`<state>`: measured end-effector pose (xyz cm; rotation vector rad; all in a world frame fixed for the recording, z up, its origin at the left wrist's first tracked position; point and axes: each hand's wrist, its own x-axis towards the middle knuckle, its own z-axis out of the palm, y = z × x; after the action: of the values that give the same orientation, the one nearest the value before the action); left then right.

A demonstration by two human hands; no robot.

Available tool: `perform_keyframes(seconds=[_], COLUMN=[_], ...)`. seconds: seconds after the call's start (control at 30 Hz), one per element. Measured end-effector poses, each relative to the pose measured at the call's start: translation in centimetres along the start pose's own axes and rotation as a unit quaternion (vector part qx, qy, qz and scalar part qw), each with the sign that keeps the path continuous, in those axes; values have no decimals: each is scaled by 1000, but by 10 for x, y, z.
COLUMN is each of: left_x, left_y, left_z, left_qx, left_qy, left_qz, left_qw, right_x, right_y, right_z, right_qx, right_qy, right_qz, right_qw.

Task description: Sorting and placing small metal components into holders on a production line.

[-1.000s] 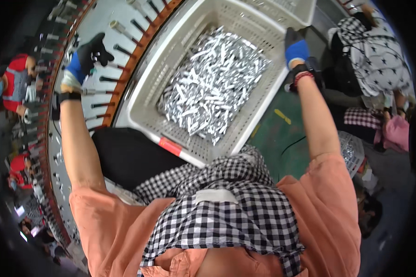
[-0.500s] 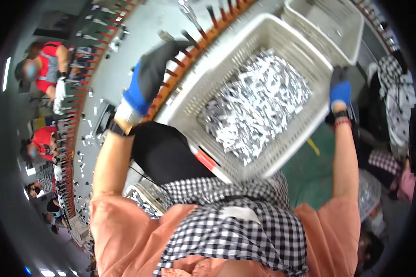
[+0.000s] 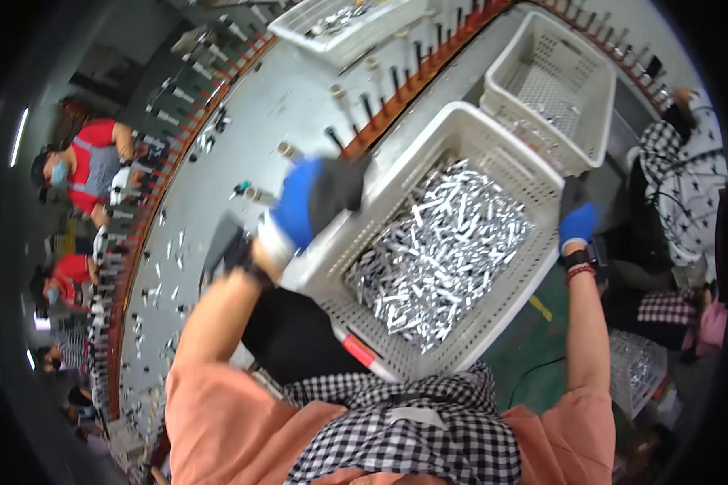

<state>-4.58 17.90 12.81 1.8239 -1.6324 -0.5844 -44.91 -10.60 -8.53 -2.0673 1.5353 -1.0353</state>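
Note:
A light plastic crate [image 3: 503, 303] with slotted walls stands tilted in front of me, partly filled with small shiny metal pieces [image 3: 445, 242]. My right hand [image 3: 576, 217], in a dark and blue glove, has its fingers closed over the crate's right rim. At the crate's left side is my left hand [image 3: 319, 198], gloved the same way and smeared by motion. Its fingers cannot be made out, nor whether anything is in them. A red label [image 3: 359, 350] sits on the crate's near left corner.
Another light crate [image 3: 500, 99] adjoins at the far right. A white bin [image 3: 340, 44] stands on the grey bench [image 3: 243, 129]. Upright dark pegs [image 3: 419, 61] line the orange-brown bench edge. People [image 3: 97, 166] work at far left; another person [image 3: 679, 178] is at right.
The crate and its pieces sit lower in view, and more of the bench with the white bin shows. My left hand has moved down and right, from the pegs to the crate's left side.

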Motion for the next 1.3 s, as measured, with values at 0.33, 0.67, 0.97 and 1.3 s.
perform_keyframes(seconds=[0.33, 0.67, 0.97, 1.3], left_x=[-9, -30, -14, -26], left_y=[21, -23, 1, -36], left_z=[43, 57, 77, 83], left_qx=[46, 127, 190, 104], left_qy=[-94, -113, -138, -92], left_qz=[86, 81, 161, 145], left_qw=[991, 982, 959, 980], right_x=[-8, -13, -14, -44], right_y=[-47, -46, -67, -81], right_z=[-10, 11, -27, -13], right_qx=[-17, 5, -107, -199], right_qy=[-16, 0, 104, 85], right_qz=[71, -19, -106, 3], right_qw=[997, 1000, 983, 976])
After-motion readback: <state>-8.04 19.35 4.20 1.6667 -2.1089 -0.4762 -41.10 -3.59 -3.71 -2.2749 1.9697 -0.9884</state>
